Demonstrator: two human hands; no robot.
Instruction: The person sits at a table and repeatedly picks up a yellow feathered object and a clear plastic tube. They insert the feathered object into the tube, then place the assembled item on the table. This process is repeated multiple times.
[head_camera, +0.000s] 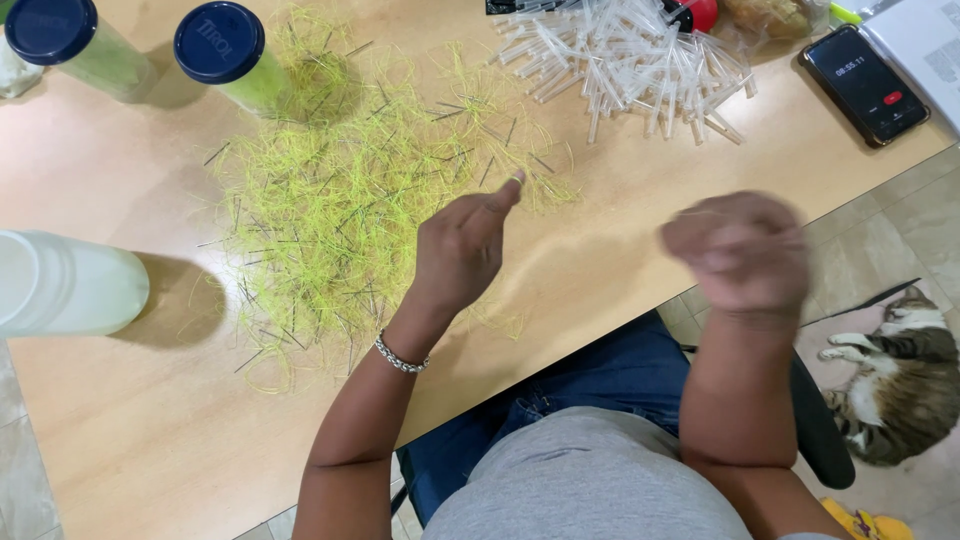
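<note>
A loose heap of thin yellow-green threads with short dark needles (340, 190) is spread over the wooden table (620, 230). My left hand (465, 245), with a silver bracelet at the wrist, hovers at the heap's right edge, fingers pinched together and pointing up; whether it holds a thread is too fine to tell. My right hand (740, 250) is blurred, closed into a fist above the table's near edge, with a faint thread seeming to run across its top. A pile of clear plastic tubes (630, 60) lies at the far side.
Two jars with dark blue lids (220, 45) (55, 30) stand at the far left. A white plastic container (65, 285) lies at the left edge. A black phone (865, 85) rests at the far right. A tabby cat (900, 380) lies on the floor beside the chair.
</note>
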